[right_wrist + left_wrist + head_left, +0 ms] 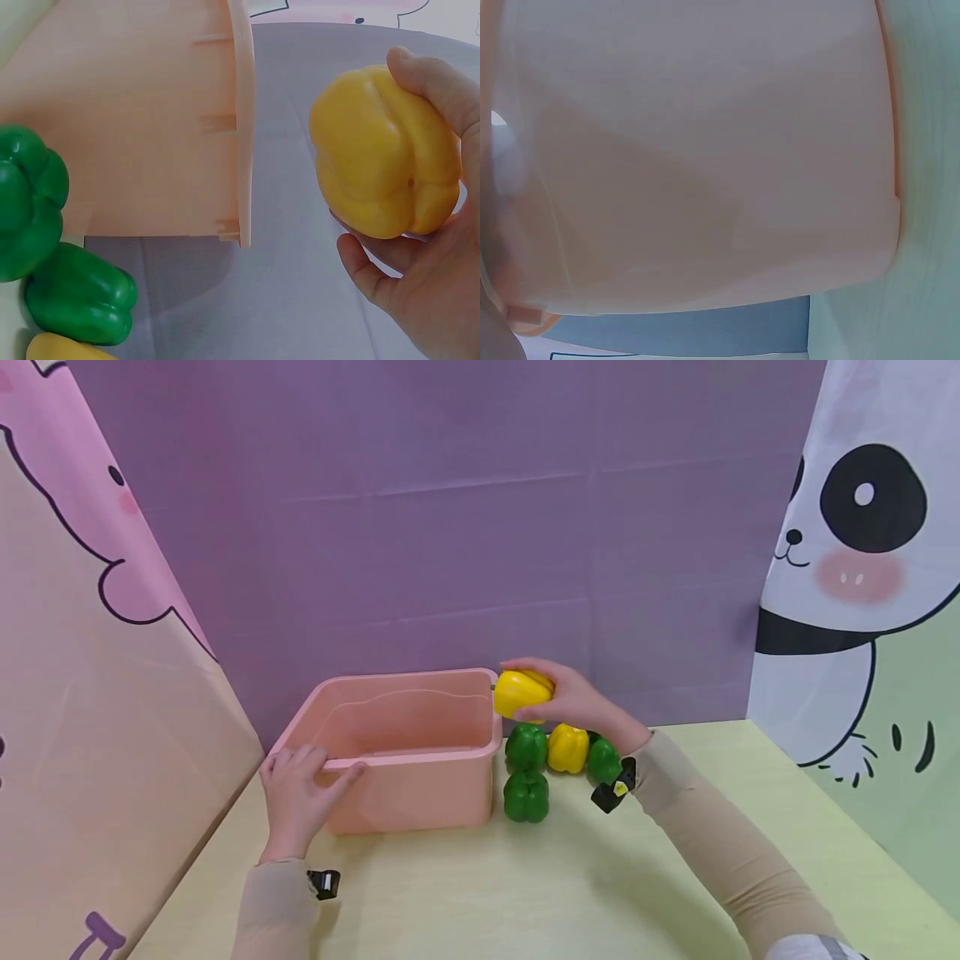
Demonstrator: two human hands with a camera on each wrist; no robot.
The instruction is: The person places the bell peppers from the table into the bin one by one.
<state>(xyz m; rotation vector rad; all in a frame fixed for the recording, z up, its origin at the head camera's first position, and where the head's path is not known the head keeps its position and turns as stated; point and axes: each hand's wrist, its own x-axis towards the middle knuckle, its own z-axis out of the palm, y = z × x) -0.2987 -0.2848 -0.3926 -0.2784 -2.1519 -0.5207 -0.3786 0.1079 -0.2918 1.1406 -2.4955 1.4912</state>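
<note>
Right hand (573,697) has a yellow bell pepper (521,695) pinched between thumb and fingers, off the desk (480,893). Position: by the back right corner of the pink bin (412,797). Right wrist view shows a gap between pepper and rim.

Pepper looks: bright even yellow, smooth, glossy, blocky with rounded lobes and clear grooves between them. Tipped on its side in head view, short dark stem pointing left toward the bin. Wrist cam sees the lobed side and a small dark spot near a groove. Skin looks whole on the faces that show.

Left hand (300,789) grips the bin's near rim at the left, fingers hooked over the edge, thumb out along it. Bin is open-topped, rounded corners, thick lip, small ribs under the lip.

Right of the bin on the desk: two green peppers (527,796), one behind the other, then a second yellow pepper (567,748), then another green pepper (603,762) partly behind the right forearm. All glossy too.
</note>
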